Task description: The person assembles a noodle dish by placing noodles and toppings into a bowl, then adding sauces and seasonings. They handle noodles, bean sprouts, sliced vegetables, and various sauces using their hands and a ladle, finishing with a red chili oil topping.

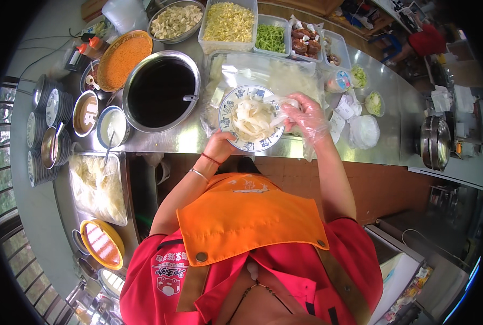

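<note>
My left hand (222, 147) grips the near left rim of a blue-patterned white plate (230, 132). Pale wide noodles (254, 120) lie heaped on it. My right hand (302, 115), in a clear plastic glove, is at the plate's right side, its fingers closed around some noodle strands that trail to the heap. Behind the plate lies a plastic-covered tray (294, 75) with pale contents. To its left stands a large steel basin of dark liquid (160, 95).
Further back are containers of bean sprouts (230, 22), chopped greens (270, 38) and pale cubes (176, 21). An orange sauce basin (125, 61) stands left, near stacked plates (59, 107). A bagged noodle tray (99, 187) is front left. A person in red (428, 40) is at the far right.
</note>
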The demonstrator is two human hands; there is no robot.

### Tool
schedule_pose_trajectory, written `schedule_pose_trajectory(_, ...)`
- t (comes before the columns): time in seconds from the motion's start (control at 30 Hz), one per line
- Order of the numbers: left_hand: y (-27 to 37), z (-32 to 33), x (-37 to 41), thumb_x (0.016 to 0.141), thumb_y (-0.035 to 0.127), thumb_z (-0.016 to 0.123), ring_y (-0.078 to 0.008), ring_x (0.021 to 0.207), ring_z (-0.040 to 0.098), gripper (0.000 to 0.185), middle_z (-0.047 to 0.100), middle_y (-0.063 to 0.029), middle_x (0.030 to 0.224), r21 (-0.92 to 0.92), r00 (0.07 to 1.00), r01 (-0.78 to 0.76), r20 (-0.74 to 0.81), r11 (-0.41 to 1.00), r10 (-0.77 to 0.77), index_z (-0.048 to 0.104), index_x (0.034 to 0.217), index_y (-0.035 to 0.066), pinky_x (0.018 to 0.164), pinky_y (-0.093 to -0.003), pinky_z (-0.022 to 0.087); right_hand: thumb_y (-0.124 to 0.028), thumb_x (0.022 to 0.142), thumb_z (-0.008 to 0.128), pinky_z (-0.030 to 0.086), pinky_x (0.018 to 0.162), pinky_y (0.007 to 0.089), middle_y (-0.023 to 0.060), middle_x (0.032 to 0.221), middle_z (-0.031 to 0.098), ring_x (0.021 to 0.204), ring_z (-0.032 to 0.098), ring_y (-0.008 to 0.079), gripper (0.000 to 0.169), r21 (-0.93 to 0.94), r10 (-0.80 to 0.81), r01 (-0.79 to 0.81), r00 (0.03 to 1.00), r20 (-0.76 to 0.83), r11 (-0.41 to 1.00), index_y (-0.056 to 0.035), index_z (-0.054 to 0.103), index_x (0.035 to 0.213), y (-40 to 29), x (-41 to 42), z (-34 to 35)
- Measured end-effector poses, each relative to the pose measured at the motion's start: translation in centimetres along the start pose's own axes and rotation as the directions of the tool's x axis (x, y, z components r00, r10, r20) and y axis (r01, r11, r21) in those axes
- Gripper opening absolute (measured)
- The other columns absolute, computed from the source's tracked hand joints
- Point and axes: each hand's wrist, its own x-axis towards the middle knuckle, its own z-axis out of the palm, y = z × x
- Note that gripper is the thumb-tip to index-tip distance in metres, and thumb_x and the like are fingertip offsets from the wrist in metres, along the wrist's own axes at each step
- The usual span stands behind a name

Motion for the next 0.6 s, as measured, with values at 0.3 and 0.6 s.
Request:
schedule_pose_trajectory(0.3,1.1,3.3,-1.7,0.074,-0.006,0.049,-0.0339,0.124,0.054,0.067,0.053,-0.0164,0.136,-0.03,0.999,0.014,0.052,0.999,-0.012,0.041,0.14,-0.001,0.104,-0.0476,0.048,-0.018,0.089,0.065,0.051,0.086,0.0389,0.0204,0.11,0.066,0.099,0.065,0.0328,0.038,-0.677,-0.258,0.267,0.959,0.117,0.686,-0.0039,0.06,0.123,2.8,0.6,2.3)
schedule_pose_trajectory(0.6,1.6,3.4,-2.6,0.075,-0.003,0.051,-0.035,0.123,0.054,0.066,0.053,-0.0159,0.135,-0.037,0.999,0.02,0.046,0.999,-0.018,0.041,0.141,0.002,0.095,-0.0541,0.052,-0.013,0.09,0.057,0.052,0.09,0.0421,0.0203,0.132,0.058,0.106,0.062,0.0385,0.047,-0.923,-0.169,0.348,0.932,0.322,0.162,-0.0094,0.05,0.137,-0.4,-3.7,6.3)
